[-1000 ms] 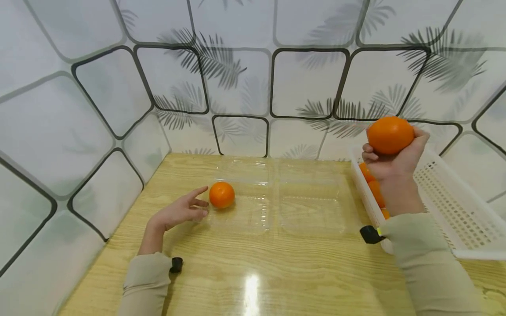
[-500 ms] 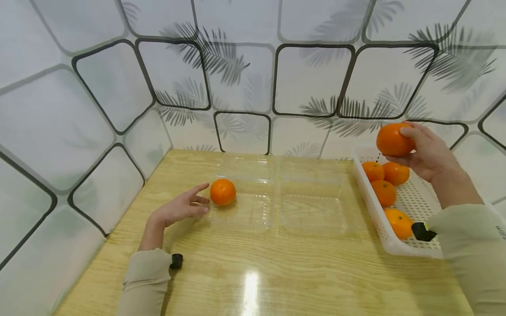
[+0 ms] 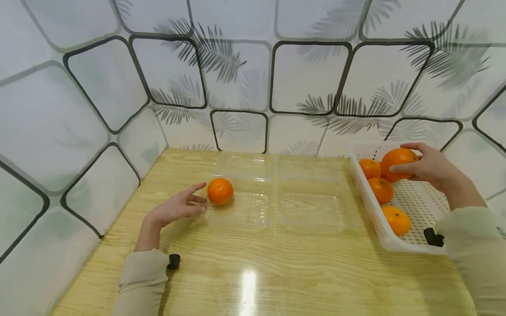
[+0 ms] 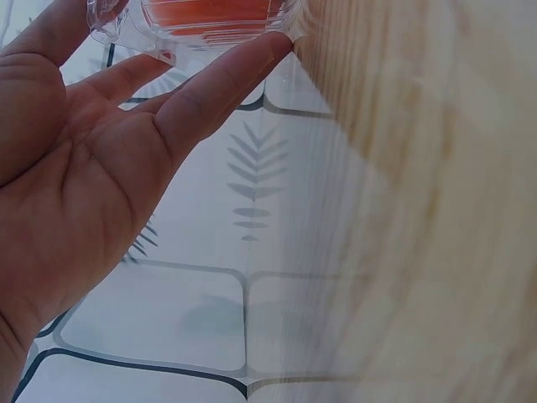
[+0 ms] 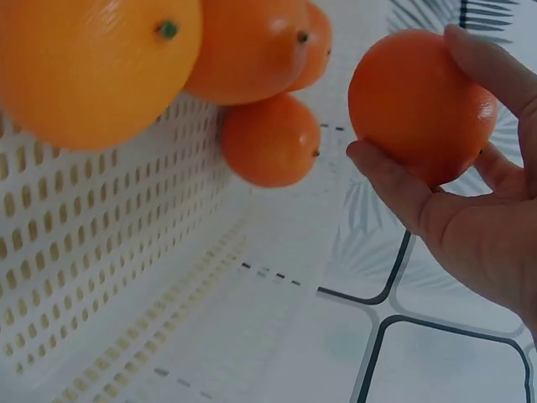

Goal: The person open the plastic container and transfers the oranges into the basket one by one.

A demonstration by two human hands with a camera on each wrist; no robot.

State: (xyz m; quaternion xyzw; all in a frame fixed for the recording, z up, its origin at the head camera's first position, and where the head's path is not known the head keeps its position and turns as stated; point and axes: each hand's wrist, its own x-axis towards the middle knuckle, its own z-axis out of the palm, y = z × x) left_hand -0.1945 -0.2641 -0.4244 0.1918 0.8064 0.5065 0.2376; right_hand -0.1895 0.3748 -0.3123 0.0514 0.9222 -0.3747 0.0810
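My right hand (image 3: 432,169) grips an orange (image 5: 419,105) between thumb and fingers, low over the back of a white perforated basket (image 3: 365,210). Several more oranges lie inside this basket, among them a front one (image 3: 396,220) and a middle one (image 3: 381,190). In the head view the held orange covers one behind it, which the right wrist view shows as a separate orange (image 5: 271,140). At the left, my left hand (image 3: 175,209) has its fingers extended at the edge of a clear plastic box (image 3: 247,215). A single orange (image 3: 220,191) sits in the box's left side.
A second clear plastic box (image 3: 312,210) lies open beside the first, toward the basket. Both rest on a wood-grain table (image 3: 213,267). Patterned wall covering (image 3: 308,79) closes off the back and left side.
My right hand has turned palm down and lowered the orange from above the basket to the other oranges. The left hand and its orange have stayed in place.
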